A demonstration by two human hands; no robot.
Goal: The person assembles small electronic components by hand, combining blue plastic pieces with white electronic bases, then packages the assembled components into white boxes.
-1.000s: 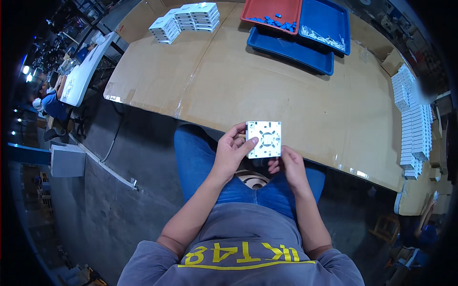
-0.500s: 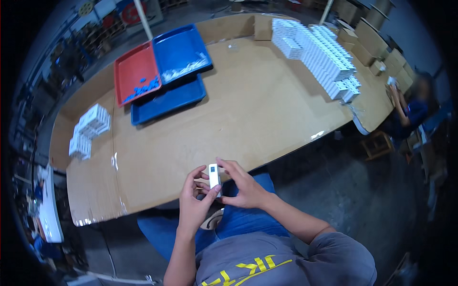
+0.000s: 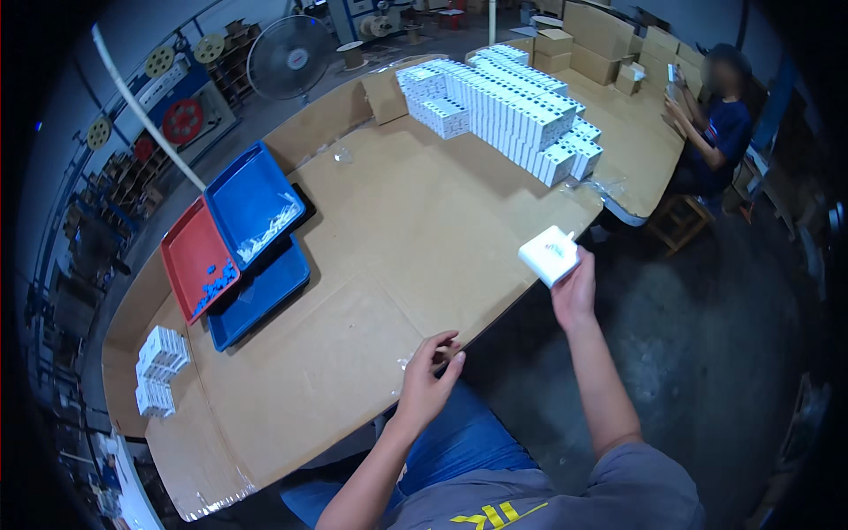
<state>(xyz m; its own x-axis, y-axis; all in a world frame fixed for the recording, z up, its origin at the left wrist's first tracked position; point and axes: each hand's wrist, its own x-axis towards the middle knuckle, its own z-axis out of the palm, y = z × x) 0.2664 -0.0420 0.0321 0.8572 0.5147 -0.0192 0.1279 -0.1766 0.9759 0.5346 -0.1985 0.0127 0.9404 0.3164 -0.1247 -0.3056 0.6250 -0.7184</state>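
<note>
My right hand (image 3: 576, 290) grips a flat white plastic case (image 3: 548, 255) with rounded corners and holds it out past the table's near edge. The case's broad face shows a small dark marking, and a short nub sticks out at one corner. My left hand (image 3: 431, 375) hovers by the table edge, fingers loosely bent and thumb apart, with nothing seen in it. Beyond the case, a long block of stacked white cases (image 3: 517, 110) stands on the cardboard-covered table (image 3: 380, 238). A smaller stack of white cases (image 3: 161, 364) sits at the left end.
A red tray (image 3: 187, 246) holds small blue parts (image 3: 215, 286). Beside it, a blue tray (image 3: 243, 196) holds slim white pieces (image 3: 269, 230), partly over another blue tray (image 3: 269, 296). At right a co-worker (image 3: 720, 124) sits near cardboard boxes (image 3: 601, 44). A fan (image 3: 291, 57) stands behind.
Both hands were together around the white case near my lap. My right hand has carried it away to the right, and my left hand has let go. The view has turned right.
</note>
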